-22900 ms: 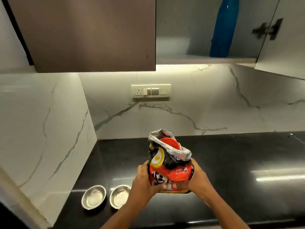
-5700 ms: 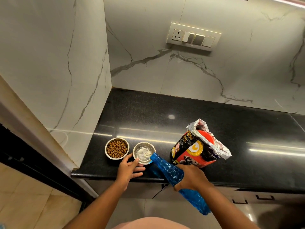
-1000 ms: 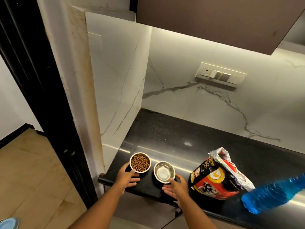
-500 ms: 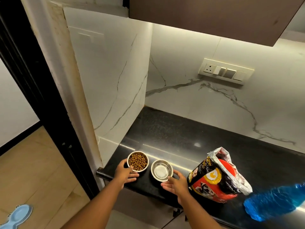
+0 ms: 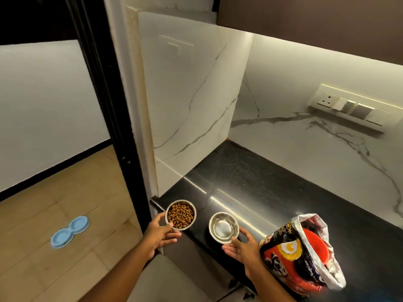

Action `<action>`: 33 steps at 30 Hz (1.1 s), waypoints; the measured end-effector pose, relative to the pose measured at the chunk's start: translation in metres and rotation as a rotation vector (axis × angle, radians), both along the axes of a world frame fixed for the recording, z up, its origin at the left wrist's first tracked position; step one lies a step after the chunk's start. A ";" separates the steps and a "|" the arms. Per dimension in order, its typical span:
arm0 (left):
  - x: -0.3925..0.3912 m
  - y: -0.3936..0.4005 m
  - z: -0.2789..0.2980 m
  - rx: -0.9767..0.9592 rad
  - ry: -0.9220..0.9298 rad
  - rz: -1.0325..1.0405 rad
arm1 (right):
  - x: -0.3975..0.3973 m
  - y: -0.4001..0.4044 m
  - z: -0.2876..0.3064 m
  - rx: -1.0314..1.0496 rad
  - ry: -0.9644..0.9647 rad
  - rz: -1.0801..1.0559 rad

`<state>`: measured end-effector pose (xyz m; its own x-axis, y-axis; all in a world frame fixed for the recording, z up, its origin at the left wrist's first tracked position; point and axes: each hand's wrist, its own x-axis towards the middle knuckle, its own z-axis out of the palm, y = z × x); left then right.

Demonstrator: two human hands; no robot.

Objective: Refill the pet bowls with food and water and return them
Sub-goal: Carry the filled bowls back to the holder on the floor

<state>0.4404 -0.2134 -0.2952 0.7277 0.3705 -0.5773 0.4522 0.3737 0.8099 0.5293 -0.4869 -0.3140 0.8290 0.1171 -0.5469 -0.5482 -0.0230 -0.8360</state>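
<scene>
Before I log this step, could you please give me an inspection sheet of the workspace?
Surface: black countertop, glossy.
Job's things: kibble bowl and water bowl at the counter's front edge; blue bowl stand on the floor.
Clutter: open pet food bag on the counter.
Grippers: left hand grips the kibble bowl; right hand grips the water bowl.
Cables: nothing seen.
Surroundings: marble walls, switch panel, dark door frame.

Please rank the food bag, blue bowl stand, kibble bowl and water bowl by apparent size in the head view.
1. Food bag, nearest the camera.
2. Blue bowl stand, farther off on the floor.
3. Kibble bowl and water bowl: alike.
</scene>
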 end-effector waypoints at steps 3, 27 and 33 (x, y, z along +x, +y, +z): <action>-0.029 0.002 0.000 -0.012 -0.007 0.079 | 0.000 0.005 0.006 -0.002 -0.010 0.089; -0.254 0.164 0.005 0.013 0.028 0.701 | -0.084 0.304 0.023 0.088 0.019 0.757; -0.298 0.234 0.004 -0.007 0.010 0.787 | -0.115 0.394 0.021 0.103 0.049 0.788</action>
